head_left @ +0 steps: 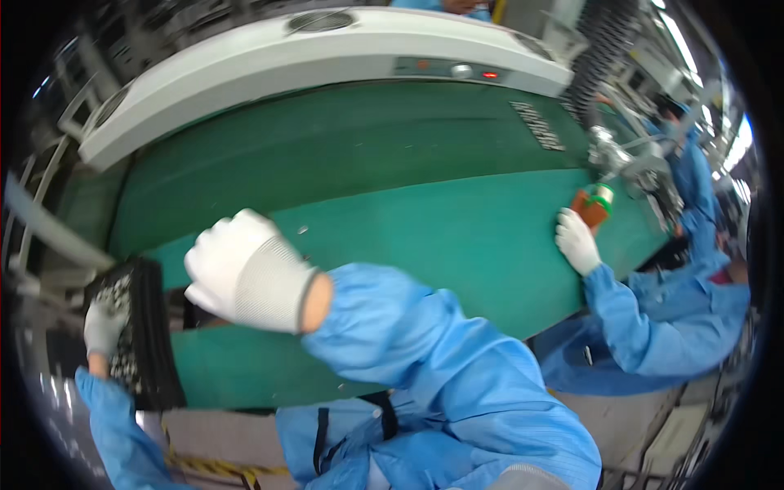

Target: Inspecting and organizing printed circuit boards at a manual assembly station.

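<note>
So, out at the far left, the white-gloved left hand (pixel 103 328) is on the stacked black trays (pixel 155 335), fingers over the small pale parts (pixel 124 367) on top; whether it pinches one, I cannot tell. And here's the right hand (pixel 245 269), gloved in white too, to the right of those trays, back of the glove toward us, fingers curled in (the palm is hidden and the glove a touch blurred, so whether anything sits inside I cannot tell). Just to its right, a tiny pale bit (pixel 303 229) lies on the green worktop (pixel 441 245). Well to the right of both hands, a co-worker's gloved hand (pixel 578 243) is at an orange-brown object (pixel 592 214) beside a green-rimmed roll (pixel 603 193). Beyond the right hand runs a darker green surface (pixel 367 131), with small pieces in rows (pixel 537 126) toward its right end, and past that stretches a long white housing (pixel 245 69) with a red-lit display (pixel 490 75). Above the co-worker's hand, there's a ribbed black hose (pixel 604 57).
</note>
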`<action>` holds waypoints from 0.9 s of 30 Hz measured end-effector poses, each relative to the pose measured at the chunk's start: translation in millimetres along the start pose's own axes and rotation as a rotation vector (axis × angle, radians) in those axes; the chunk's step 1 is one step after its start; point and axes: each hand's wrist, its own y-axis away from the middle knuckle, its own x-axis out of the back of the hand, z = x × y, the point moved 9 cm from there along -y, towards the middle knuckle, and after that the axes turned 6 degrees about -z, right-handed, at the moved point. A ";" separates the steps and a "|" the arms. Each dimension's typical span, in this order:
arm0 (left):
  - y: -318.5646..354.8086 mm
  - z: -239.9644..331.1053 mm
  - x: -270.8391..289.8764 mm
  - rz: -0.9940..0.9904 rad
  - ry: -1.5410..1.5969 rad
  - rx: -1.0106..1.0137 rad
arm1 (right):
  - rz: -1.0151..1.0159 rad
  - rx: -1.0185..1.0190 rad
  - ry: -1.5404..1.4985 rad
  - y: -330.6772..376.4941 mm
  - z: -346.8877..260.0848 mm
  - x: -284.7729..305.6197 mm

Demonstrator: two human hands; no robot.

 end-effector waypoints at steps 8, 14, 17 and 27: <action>-18.3 -20.9 -18.8 0.098 0.214 -0.012 | -0.074 -0.032 0.046 5.0 4.0 -3.3; -25.6 -12.8 -15.2 0.034 0.209 -0.038 | -0.141 -0.050 -0.003 3.7 8.3 -5.1; -32.2 -15.0 -20.1 -0.065 0.300 -0.034 | -0.104 -0.043 0.011 3.0 8.0 -6.8; -38.7 -26.8 -28.0 -0.176 0.385 0.005 | -0.074 -0.032 -0.025 1.8 7.0 -6.7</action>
